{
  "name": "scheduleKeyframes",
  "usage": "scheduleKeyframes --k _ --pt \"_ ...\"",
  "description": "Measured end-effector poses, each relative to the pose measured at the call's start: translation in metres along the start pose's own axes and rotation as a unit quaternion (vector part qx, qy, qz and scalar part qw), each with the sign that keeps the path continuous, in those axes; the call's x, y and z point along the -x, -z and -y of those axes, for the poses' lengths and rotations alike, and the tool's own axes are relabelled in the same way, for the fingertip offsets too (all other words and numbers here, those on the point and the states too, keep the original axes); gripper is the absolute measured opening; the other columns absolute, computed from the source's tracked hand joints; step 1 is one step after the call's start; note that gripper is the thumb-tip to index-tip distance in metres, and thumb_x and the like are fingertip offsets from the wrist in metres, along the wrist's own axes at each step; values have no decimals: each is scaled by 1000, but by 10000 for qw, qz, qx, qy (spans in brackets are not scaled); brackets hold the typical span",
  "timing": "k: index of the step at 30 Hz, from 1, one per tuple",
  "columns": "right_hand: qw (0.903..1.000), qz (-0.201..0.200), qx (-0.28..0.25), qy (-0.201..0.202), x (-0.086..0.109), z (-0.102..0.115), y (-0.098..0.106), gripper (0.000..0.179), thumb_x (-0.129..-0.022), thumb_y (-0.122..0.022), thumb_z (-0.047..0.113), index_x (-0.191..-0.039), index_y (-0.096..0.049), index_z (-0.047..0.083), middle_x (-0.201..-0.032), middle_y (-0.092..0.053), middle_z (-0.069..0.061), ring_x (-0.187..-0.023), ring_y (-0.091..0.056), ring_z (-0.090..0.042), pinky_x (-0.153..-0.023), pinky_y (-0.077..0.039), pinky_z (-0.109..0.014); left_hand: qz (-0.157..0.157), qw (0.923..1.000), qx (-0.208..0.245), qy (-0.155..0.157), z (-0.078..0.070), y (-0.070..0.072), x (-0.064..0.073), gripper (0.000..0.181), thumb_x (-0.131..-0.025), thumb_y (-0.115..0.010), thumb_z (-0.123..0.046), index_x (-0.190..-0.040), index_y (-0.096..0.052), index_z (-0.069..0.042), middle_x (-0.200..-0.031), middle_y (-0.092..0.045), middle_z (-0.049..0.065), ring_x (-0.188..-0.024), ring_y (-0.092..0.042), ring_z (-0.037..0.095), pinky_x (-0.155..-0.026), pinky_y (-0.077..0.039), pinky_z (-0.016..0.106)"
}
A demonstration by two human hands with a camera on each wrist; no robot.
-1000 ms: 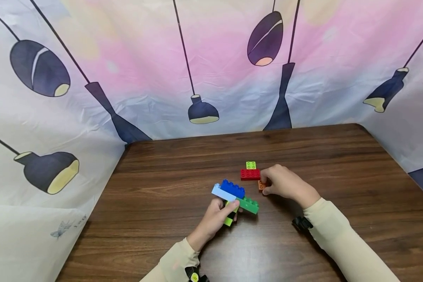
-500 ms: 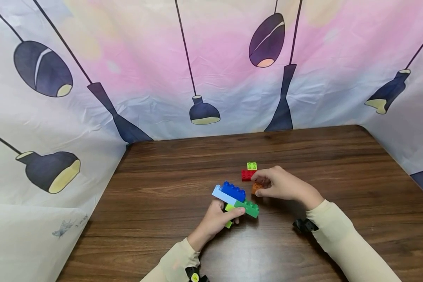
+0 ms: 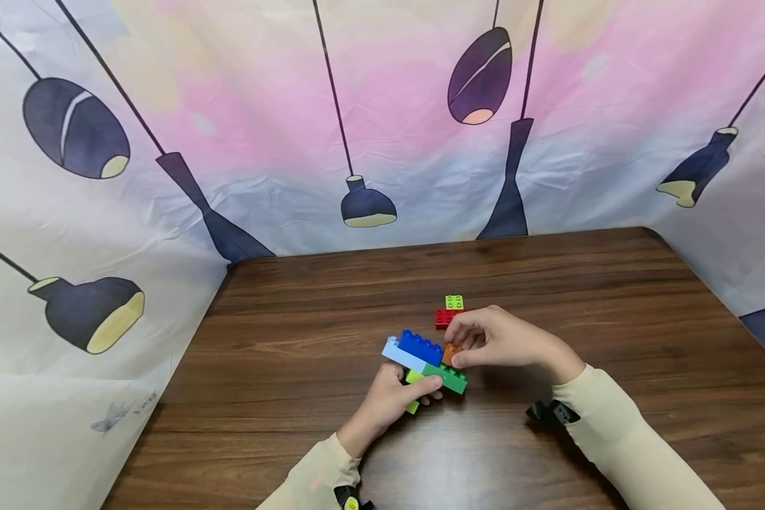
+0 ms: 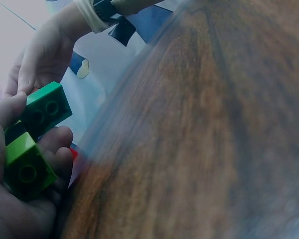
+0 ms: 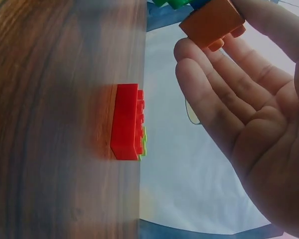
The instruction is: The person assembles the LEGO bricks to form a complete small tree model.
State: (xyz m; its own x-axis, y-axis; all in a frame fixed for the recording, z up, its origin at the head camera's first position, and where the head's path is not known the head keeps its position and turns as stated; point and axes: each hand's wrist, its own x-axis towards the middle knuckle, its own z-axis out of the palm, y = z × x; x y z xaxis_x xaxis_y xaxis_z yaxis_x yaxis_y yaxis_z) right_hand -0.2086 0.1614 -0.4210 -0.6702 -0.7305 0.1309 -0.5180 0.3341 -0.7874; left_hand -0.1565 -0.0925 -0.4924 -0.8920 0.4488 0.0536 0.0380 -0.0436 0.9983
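My left hand [image 3: 389,400] grips a joined stack of toy building bricks, its thumb across the green brick [image 3: 449,379]. On the stack's upper side are a light blue brick [image 3: 403,355] and a dark blue brick [image 3: 421,347]. A lime brick [image 4: 27,167] shows underneath, within the curled fingers in the left wrist view. My right hand [image 3: 510,340] pinches a small orange brick [image 5: 213,24] between thumb and fingers. That brick is right at the green brick's studs, beside the end of the dark blue one.
Behind the hands, a red brick [image 3: 445,318] lies on the brown wooden table [image 3: 293,319], partly hidden by the right hand in the head view. A small lime four-stud brick [image 3: 455,302] sits just beyond it. A printed cloth [image 3: 293,142] hangs behind the table.
The right hand has lifted the orange brick from beside the red brick and carried it left to the stack. The left thumb has slid further along the green brick.
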Motion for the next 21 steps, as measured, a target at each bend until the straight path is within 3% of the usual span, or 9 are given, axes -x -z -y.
scheduleKeyframes --k 13,21 --pt "9997 107 -226 1 0 1 -6 25 -93 -83 17 -112 -71 7 -98 -75 4 -88 -72 -14 -80 -61 -33 -9 9999 13 -102 2 0 0 26 -100 -72 -9 -119 -65 8 -90 -74 2 -75 -72 14 -65 -58 24" --pt "9995 69 -287 126 -2 0 -8 23 -95 -81 14 -112 -71 3 -99 -76 1 -89 -72 -14 -80 -62 -33 -287 9996 -57 -8 1 -1 0 23 -98 -74 -9 -112 -67 7 -83 -71 5 -66 -68 11 -59 -55 22"
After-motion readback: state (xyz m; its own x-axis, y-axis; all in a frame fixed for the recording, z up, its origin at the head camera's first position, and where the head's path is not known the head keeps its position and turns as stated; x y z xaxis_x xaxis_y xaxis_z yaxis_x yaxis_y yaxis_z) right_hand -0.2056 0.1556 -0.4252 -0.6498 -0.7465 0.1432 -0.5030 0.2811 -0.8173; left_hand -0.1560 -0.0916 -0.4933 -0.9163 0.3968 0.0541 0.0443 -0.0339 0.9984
